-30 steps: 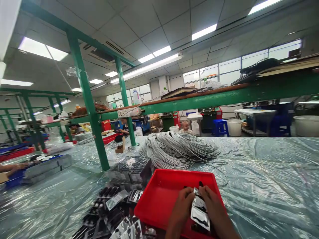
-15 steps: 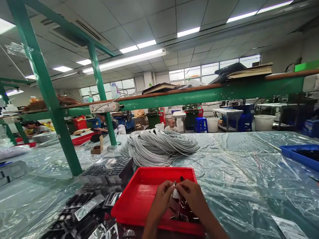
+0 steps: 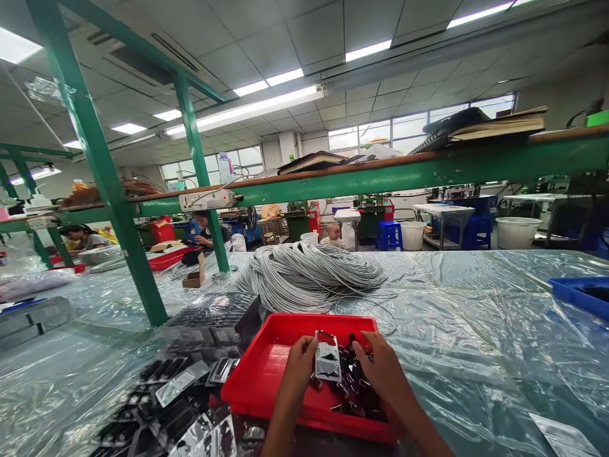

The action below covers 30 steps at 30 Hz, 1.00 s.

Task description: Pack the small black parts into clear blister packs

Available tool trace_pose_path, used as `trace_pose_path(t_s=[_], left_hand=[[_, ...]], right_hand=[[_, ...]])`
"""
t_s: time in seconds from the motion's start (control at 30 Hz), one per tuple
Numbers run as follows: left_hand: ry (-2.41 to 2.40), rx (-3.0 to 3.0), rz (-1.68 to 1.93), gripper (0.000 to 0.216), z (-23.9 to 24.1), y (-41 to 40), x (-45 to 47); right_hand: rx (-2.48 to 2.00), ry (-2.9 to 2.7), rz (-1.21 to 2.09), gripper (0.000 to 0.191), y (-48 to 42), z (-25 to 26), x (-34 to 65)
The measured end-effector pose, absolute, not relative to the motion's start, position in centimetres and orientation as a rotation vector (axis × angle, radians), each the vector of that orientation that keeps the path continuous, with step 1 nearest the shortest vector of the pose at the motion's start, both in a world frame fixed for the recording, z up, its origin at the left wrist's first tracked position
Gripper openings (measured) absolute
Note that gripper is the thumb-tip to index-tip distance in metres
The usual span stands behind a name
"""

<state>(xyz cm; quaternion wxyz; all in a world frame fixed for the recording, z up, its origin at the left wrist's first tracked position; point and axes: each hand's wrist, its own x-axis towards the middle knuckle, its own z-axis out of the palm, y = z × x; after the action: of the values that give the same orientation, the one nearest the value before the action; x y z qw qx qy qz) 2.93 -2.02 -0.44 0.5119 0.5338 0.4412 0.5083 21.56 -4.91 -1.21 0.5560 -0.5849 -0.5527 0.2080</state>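
Observation:
My left hand (image 3: 297, 368) pinches a small clear plastic bag (image 3: 328, 357) and holds it upright over a red tray (image 3: 271, 365). My right hand (image 3: 383, 374) reaches into the same tray, fingers curled down onto a heap of small black parts (image 3: 354, 393). What those fingers hold is hidden. The tray sits on a bench covered in clear plastic sheet (image 3: 476, 330), close to the near edge.
A pile of bagged black parts (image 3: 185, 393) lies left of the tray. Behind it sits a big coil of grey cable (image 3: 309, 276). A green post (image 3: 107, 171) stands at left, a blue tray (image 3: 580, 295) at right. People work at far benches.
The view has swung right and steadied. My hands came apart: the left now lifts the bag alone while the right has dropped onto the black parts.

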Motion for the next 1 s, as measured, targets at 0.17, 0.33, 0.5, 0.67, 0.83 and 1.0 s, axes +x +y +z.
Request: trace_pose_path(t_s=[0.17, 0.33, 0.5, 0.67, 0.83, 1.0], left_hand=[[0.922, 1.310, 1.074, 0.048, 0.5, -2.9, 3.4], [0.940, 1.481, 0.937, 0.044, 2.0, -4.3, 3.6], [0.934, 1.518, 0.998, 0.042, 3.1, -5.3, 3.3], [0.931, 1.498, 0.974, 0.041, 3.0, -5.4, 3.3], [0.890, 1.532, 1.009, 0.036, 2.4, -4.7, 3.6], [0.932, 1.607, 0.961, 0.034, 2.8, -4.7, 3.1]], right_hand=[[-1.226, -1.321, 0.956, 0.042, -5.0, -1.4, 19.8], [-1.110, -1.252, 0.936, 0.039, -5.3, -0.8, 19.9], [-1.041, -1.095, 1.164, 0.041, -5.8, -0.5, 19.3], [-0.860, -0.884, 1.551, 0.038, -5.8, -1.1, 19.0], [-1.148, -1.169, 1.059, 0.037, -5.9, -0.3, 19.8], [-1.178, -1.522, 0.519, 0.026, -6.6, 0.5, 19.7]])
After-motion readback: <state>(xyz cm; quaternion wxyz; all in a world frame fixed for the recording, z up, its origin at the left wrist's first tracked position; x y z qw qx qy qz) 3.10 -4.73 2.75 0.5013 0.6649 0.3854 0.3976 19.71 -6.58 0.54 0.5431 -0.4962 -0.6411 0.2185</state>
